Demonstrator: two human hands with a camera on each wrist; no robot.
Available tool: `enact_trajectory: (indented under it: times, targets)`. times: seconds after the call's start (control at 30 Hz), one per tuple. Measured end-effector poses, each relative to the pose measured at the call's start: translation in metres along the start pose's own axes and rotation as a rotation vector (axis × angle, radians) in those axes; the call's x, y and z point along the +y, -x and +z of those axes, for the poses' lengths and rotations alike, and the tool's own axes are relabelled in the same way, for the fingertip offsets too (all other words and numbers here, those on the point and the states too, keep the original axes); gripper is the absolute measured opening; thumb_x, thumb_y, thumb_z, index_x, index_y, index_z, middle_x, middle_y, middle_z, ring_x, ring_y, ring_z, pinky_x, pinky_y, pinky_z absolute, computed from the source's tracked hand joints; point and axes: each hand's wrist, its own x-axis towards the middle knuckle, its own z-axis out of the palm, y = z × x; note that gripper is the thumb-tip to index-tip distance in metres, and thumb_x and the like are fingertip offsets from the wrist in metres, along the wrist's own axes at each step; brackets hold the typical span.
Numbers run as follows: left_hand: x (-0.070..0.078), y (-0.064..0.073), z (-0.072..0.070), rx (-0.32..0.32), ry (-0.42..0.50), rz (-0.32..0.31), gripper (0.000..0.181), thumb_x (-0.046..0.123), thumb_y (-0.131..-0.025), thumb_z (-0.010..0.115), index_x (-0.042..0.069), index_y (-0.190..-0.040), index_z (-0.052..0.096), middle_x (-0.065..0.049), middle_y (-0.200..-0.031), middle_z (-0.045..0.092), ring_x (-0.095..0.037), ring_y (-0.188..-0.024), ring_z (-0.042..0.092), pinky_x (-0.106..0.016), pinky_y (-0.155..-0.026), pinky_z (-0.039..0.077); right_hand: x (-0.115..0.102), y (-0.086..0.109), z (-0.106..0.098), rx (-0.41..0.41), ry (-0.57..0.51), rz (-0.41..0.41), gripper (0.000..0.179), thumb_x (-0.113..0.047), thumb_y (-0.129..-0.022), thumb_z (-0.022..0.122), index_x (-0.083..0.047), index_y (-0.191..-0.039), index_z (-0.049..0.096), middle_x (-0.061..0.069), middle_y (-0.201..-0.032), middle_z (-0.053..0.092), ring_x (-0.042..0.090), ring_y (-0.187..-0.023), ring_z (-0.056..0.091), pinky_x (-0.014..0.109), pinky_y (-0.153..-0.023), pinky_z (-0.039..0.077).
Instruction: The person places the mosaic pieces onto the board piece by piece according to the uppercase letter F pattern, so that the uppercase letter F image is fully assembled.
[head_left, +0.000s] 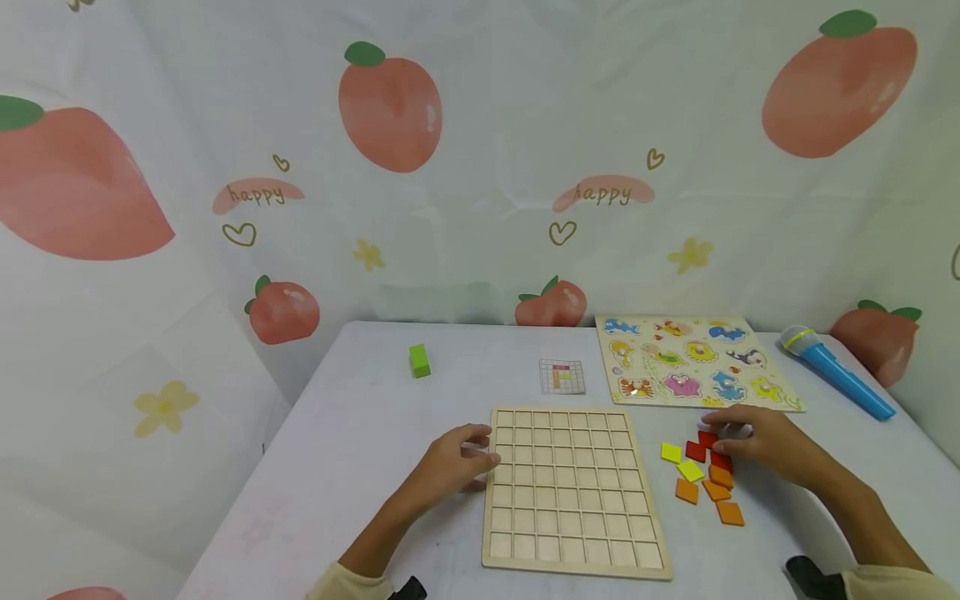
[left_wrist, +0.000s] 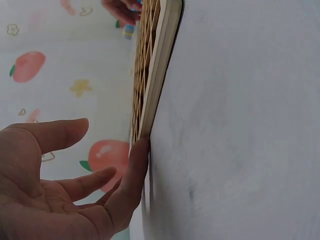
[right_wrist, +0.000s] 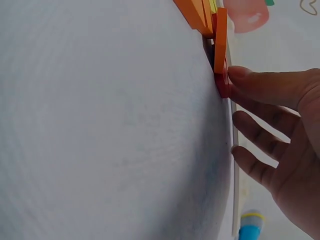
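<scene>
A wooden grid board [head_left: 570, 483] with square cells lies flat on the table in the head view. At its left edge, my left hand [head_left: 447, 467] has its fingers spread; in the left wrist view, a finger [left_wrist: 131, 175] of that hand touches the board's side [left_wrist: 159, 75]. My right hand [head_left: 768, 442] hovers at the red tiles [head_left: 696, 451], right of the board. In the right wrist view its thumb [right_wrist: 265, 82] is beside a red tile [right_wrist: 222, 90], other fingers loosely extended; contact is unclear. Orange tiles [head_left: 687, 491] and yellow tiles [head_left: 671, 452] lie close by.
Behind the board lie a small printed grid card [head_left: 562, 377] and a sea-animal puzzle board [head_left: 686, 362]. A blue toy microphone [head_left: 840, 373] is at the back right, a green block [head_left: 419, 361] at the back left. A fruit-printed curtain [head_left: 480, 208] hangs behind the table.
</scene>
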Motion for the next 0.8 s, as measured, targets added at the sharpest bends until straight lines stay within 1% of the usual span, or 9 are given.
enact_trajectory:
  times: [0.17,0.4,0.6,0.7,0.8]
  targets:
    - [-0.0008,0.0016,0.0021,0.004,0.019,-0.004,0.060,0.023,-0.097,0.077,0.001,-0.148,0.056,-0.017,-0.141,0.059,-0.030,-0.123,0.066,-0.033,-0.081,0.068,0.0000,-0.0023,-0.0001,-0.013,0.007,0.015,0.039,-0.021,-0.093,0.080,-0.001,-0.126,0.075,0.005,-0.108,0.073,0.022,-0.098,0.060,0.022,-0.071,0.057]
    - [-0.0013,0.0038,0.0027,0.007,0.050,-0.018,0.058,0.021,-0.097,0.076,-0.001,-0.147,0.056,-0.017,-0.140,0.060,-0.031,-0.123,0.065,-0.034,-0.082,0.068,0.0005,-0.0040,-0.0029,-0.011,0.028,0.043,0.039,-0.019,-0.091,0.082,-0.001,-0.125,0.075,0.008,-0.108,0.072,0.025,-0.099,0.059,0.033,-0.077,0.061]
    - [-0.0037,0.0025,0.0036,0.010,0.046,-0.021,0.058,0.020,-0.097,0.077,-0.001,-0.147,0.056,-0.016,-0.137,0.061,-0.029,-0.121,0.066,-0.034,-0.081,0.068,0.0024,-0.0042,-0.0030,-0.009,0.048,0.026,0.037,-0.015,-0.089,0.082,-0.001,-0.123,0.076,0.010,-0.111,0.072,0.026,-0.099,0.059,0.032,-0.077,0.062]
    - [-0.0041,0.0022,0.0038,0.013,0.049,-0.021,0.059,0.019,-0.096,0.077,-0.002,-0.147,0.056,-0.015,-0.135,0.061,-0.027,-0.119,0.067,-0.034,-0.080,0.068,0.0025,-0.0054,-0.0024,-0.011,0.059,0.022,0.037,-0.016,-0.089,0.082,0.000,-0.122,0.077,0.009,-0.108,0.071,0.025,-0.097,0.059,0.032,-0.076,0.062]
    - [-0.0039,0.0025,0.0042,0.017,0.052,-0.021,0.060,0.018,-0.096,0.077,-0.003,-0.147,0.056,-0.015,-0.135,0.061,-0.025,-0.116,0.067,-0.034,-0.077,0.068,0.0018,-0.0071,-0.0016,-0.016,0.077,0.024,0.039,-0.018,-0.088,0.082,0.001,-0.122,0.076,0.006,-0.104,0.070,0.023,-0.093,0.058,0.028,-0.071,0.060]
